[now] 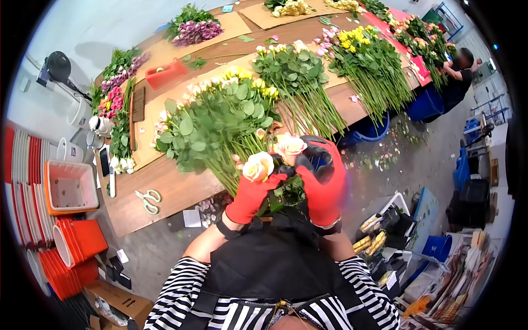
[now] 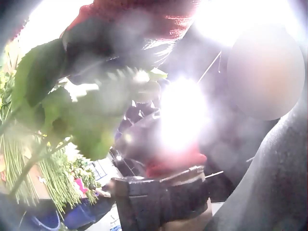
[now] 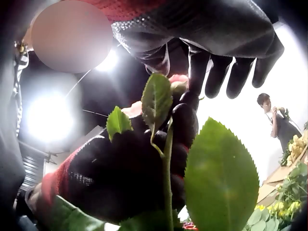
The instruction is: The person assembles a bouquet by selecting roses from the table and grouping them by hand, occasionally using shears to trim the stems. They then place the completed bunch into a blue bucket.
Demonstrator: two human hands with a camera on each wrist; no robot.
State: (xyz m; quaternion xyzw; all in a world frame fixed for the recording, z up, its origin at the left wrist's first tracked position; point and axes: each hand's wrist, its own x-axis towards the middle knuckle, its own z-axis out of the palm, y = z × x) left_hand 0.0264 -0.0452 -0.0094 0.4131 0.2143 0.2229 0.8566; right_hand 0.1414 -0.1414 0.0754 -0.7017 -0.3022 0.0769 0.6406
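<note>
Two pale peach roses stand at the person's hands in the head view: one rose [image 1: 258,166] above the left hand [image 1: 250,195], the other rose [image 1: 290,147] between the hands. The gloved left hand grips rose stems; in the right wrist view its dark fingers [image 3: 180,120] curl round a green stem [image 3: 167,178] with leaves. The right hand [image 1: 325,184] is beside the second rose, thumb and forefinger touching the bloom, the other fingers [image 3: 236,77] loosely extended. Leaves [image 2: 91,115] blur much of the left wrist view, and glare hides the fingertips there.
Bunches of roses [image 1: 220,121] lie along the wooden table [image 1: 181,192], stems toward the person. Green-handled scissors [image 1: 148,201] lie near its left corner. A red tray [image 1: 166,74] is farther back. Blue buckets [image 1: 371,129] stand below the edge; another person [image 1: 461,74] is at the far right.
</note>
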